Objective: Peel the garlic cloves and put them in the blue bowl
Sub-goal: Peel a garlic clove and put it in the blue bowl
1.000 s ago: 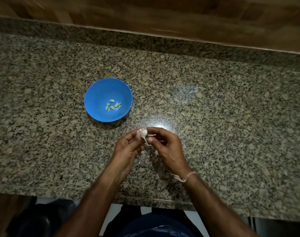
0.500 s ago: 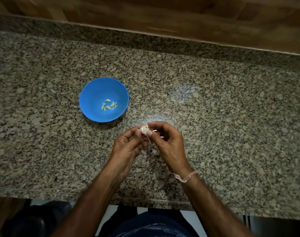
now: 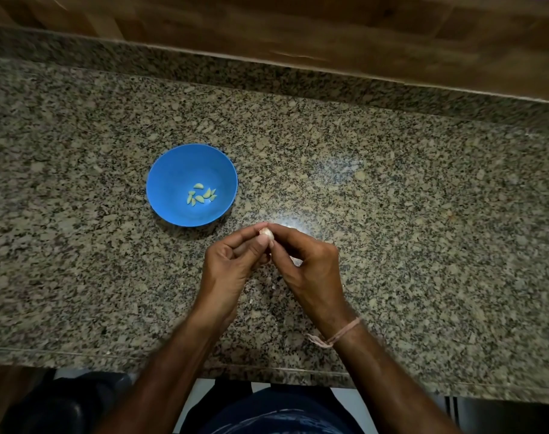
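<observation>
white garlic clove (image 3: 266,234) between hands (image 3: 268,261)

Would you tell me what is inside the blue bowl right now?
The blue bowl holds a small cluster of peeled garlic cloves on its bottom; nothing covers them.

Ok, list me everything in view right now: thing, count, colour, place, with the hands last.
bowl: one, blue, on the counter left of centre, beyond the left hand.
peeled cloves: about six, pale yellow-green, at the bottom of the bowl.
clove: one, whitish with skin on it, pinched between both hands above the counter.
skin bits: a few small flakes, pale, on the counter under the hands.
counter: one, speckled granite, filling the view.
wall: brown wood, behind the counter.
wrist thread: one, pinkish, on the right wrist.
left hand: pinches the clove.
right hand: pinches the clove from the other side.
</observation>
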Motion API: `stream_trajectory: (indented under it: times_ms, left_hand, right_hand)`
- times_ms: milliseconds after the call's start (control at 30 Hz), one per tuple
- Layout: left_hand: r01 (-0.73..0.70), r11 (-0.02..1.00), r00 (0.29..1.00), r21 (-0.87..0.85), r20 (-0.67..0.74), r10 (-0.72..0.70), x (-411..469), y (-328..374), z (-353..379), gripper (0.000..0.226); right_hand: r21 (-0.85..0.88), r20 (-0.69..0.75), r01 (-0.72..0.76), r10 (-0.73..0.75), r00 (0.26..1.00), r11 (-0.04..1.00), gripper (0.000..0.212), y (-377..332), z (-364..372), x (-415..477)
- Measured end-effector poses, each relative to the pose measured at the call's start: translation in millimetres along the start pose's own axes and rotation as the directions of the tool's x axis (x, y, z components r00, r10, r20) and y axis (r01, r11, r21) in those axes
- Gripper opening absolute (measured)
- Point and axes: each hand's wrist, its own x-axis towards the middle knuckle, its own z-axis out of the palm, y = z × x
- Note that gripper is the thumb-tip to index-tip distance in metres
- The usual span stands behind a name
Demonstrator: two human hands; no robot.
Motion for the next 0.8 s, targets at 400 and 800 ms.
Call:
stream_trajectory:
  times_ms: [400, 800]
  left_hand:
    - [-0.021, 0.996, 0.999, 0.09, -0.045, 0.025, -3.5, -7.3, 2.5, 0.031]
    - [0.085, 0.991, 0.995, 0.104, -0.055, -0.079, -3.5, -29.2, -4.4, 0.03]
  right_hand:
    - [-0.244, -0.037, 0.06, -0.071, 0.997, 0.968, 0.026, 13.5, 10.7, -10.0]
    - [0.063, -0.112, -0.222, 0.228, 0.967, 0.973, 0.016, 22.0, 14.4, -23.2]
